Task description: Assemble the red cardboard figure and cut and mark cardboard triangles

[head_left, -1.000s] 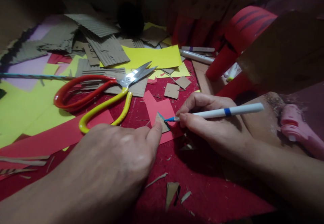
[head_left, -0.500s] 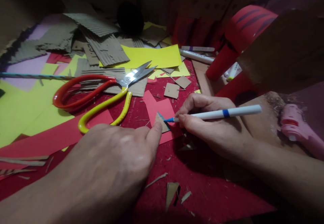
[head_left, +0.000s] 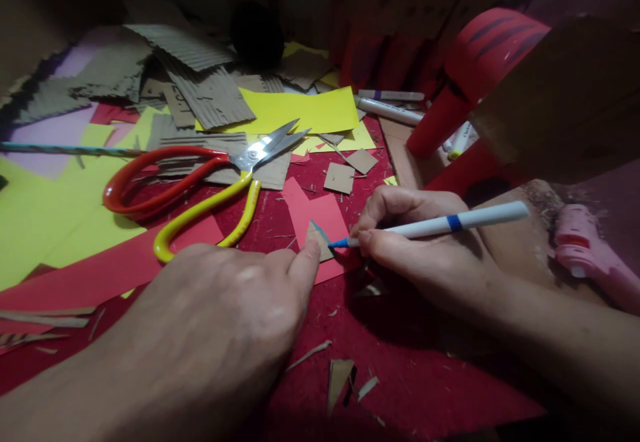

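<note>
In my right hand (head_left: pixel 420 245) is a white felt-tip pen (head_left: pixel 487 215) with a blue band, pinched near its blue tip. The tip touches the right slanted edge of a small cardboard triangle (head_left: pixel 320 242), along which a blue line shows. My left hand (head_left: pixel 240 302) holds this triangle down with the index fingertip; its other fingers are mostly hidden under the hand. Beneath the triangle lies a red paper piece (head_left: pixel 327 212). Just beyond my left hand rest scissors (head_left: pixel 253 155) with red and yellow handles, blades slightly apart.
Corrugated cardboard scraps (head_left: pixel 210 89) and yellow paper (head_left: pixel 310 112) lie at the back. Two cardboard squares (head_left: pixel 340 178) sit beyond the red piece. A pink glue gun (head_left: pixel 580 239) and red paper tubes (head_left: pixel 440 119) are on the right. Offcuts (head_left: pixel 340 382) lie in front.
The pen tip has slid down and right along the triangle's edge, with my right hand shifting slightly right. My left hand and the triangle stay in place.
</note>
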Available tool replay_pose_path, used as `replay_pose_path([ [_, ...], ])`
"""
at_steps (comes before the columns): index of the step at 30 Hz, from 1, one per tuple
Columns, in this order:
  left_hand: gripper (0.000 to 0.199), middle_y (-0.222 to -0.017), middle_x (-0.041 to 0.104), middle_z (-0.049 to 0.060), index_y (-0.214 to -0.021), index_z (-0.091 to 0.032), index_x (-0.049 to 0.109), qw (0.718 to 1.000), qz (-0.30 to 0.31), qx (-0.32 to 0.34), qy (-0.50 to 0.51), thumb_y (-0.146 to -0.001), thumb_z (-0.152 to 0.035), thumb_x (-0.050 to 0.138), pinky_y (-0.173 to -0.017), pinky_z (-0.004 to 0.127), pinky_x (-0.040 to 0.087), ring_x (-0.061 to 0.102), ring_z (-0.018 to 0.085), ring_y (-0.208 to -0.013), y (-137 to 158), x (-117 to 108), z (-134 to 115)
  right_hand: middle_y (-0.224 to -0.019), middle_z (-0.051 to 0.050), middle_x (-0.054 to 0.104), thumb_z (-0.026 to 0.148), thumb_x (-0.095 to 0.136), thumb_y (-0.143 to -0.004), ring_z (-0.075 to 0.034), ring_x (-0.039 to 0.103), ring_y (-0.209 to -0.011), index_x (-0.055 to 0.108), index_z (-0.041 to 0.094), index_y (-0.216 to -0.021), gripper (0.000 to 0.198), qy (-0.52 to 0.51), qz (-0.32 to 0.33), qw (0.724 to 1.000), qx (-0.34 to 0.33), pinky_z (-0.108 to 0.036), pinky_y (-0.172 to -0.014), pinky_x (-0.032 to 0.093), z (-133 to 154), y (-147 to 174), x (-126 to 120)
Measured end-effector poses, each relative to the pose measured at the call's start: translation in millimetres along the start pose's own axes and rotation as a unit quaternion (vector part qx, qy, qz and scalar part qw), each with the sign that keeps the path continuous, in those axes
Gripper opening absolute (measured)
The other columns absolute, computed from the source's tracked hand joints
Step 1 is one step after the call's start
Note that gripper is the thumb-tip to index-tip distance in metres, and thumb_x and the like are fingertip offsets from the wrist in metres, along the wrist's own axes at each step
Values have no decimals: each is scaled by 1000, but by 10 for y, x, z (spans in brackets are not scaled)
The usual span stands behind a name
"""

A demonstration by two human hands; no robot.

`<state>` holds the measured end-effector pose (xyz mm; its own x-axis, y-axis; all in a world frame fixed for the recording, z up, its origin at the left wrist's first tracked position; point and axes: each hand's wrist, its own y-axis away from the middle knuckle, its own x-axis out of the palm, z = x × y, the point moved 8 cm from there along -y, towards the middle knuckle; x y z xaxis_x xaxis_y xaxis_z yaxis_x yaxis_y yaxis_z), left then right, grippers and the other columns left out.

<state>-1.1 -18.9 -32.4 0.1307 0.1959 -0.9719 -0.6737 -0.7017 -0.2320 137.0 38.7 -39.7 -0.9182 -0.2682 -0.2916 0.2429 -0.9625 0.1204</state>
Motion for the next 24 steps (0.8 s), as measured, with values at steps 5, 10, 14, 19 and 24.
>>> replay_pose_path([
  [5,25,-55,54,-3,-99,-24,52,999,-12,24,-16,-82,-11,38,-48,34,8,50,24,-38,-34,-36,-33,-54,3,60,9,64,-71,-10,54,-46,60,20,-63,15,-11,19,1000,9,-17,-40,40,-3,2,18],
  [10,32,-54,54,-4,-104,-22,53,1000,-6,17,-20,-79,-8,38,-48,34,8,48,23,-36,-20,-42,-16,-55,3,62,9,64,-71,-10,56,-47,59,21,-63,16,-5,28,1000,7,-18,-40,41,10,6,20],
  [14,31,-56,56,-5,-104,-22,51,999,-10,21,-26,-78,-9,41,-49,34,8,48,21,-38,-25,-35,-22,-55,3,62,9,63,-70,-10,56,-47,59,20,-62,14,4,19,1000,2,-18,-40,40,13,11,10],
  [19,28,-54,54,-5,-99,-24,53,999,-29,19,-21,-78,-10,40,-48,34,8,46,22,-37,-37,-52,-22,-53,3,60,11,64,-68,-9,53,-46,59,20,-60,14,-3,19,1000,-7,-17,-39,38,16,12,14],
  [24,29,-57,55,-3,-101,-23,54,999,-29,17,3,-80,-9,39,-51,33,6,44,22,-38,-8,-48,-17,-55,3,61,11,64,-70,-10,56,-47,58,20,-59,15,-20,38,999,3,-18,-42,41,-17,10,21],
])
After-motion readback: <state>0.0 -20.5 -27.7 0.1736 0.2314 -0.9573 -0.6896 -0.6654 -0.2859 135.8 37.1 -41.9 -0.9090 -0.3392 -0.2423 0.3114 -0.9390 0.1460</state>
